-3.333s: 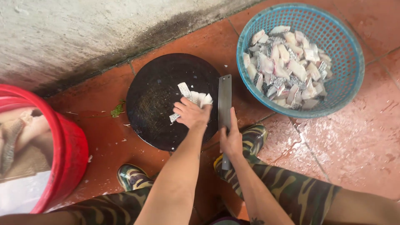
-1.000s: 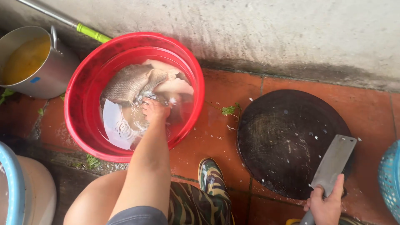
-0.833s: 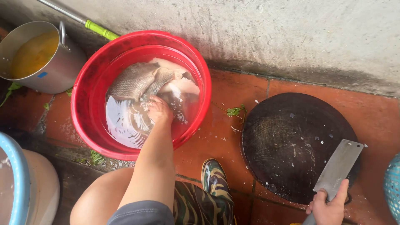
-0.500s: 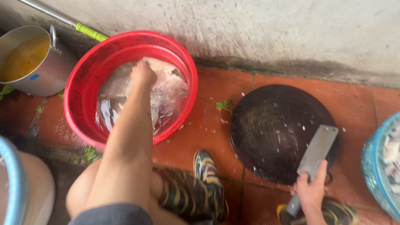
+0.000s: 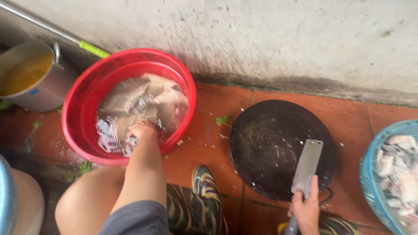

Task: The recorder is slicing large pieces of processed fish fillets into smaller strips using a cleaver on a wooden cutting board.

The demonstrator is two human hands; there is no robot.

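Moved: the left hand (image 5: 141, 130) has drawn back from the far side of the red basin (image 5: 78, 135) to its near edge.
Left hand: dipped in the water, grip hidden, cannot tell.
Right hand (image 5: 306, 209): wrapped around the cleaver (image 5: 307, 167) handle, lower right.
Cleaver: blade lying on the round black chopping board (image 5: 265, 152).
Fish (image 5: 126, 95): in the basin, centre left.
Blue basket (image 5: 370, 182): right edge, holding fish pieces (image 5: 398, 169).
Metal pot (image 5: 32, 78): upper left.

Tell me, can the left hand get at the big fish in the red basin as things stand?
Probably yes. The left hand is already down in the red basin, in the water at its near side, and the big fish lies just beyond it with nothing between. The right hand holds the cleaver, well clear.
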